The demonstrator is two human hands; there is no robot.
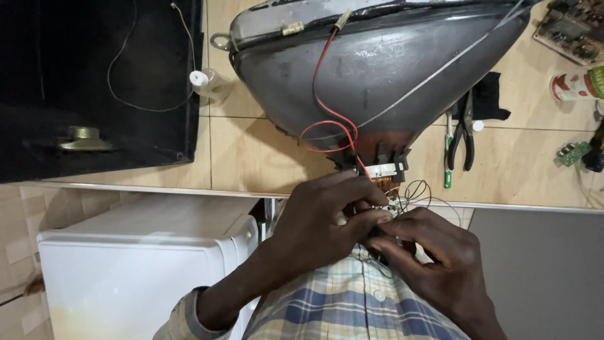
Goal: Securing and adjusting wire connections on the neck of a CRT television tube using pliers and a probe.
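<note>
A large grey picture tube [377,69] lies face down on the tan tiled floor, its neck pointing toward me. A red wire [321,94] loops over its funnel down to the coil yoke [385,169] on the neck. My left hand [324,217] and my right hand [434,261] are bunched together at the neck's end, fingers pinched on a small part with thin wires [418,192] springing from it. The part itself is mostly hidden by my fingers.
Pliers [464,129] and a green-handled tool [448,151] lie right of the tube beside a black cloth [489,94]. A circuit board [569,28] and a can [576,85] sit far right. A black casing [94,82] is at left, a white box [145,264] below it.
</note>
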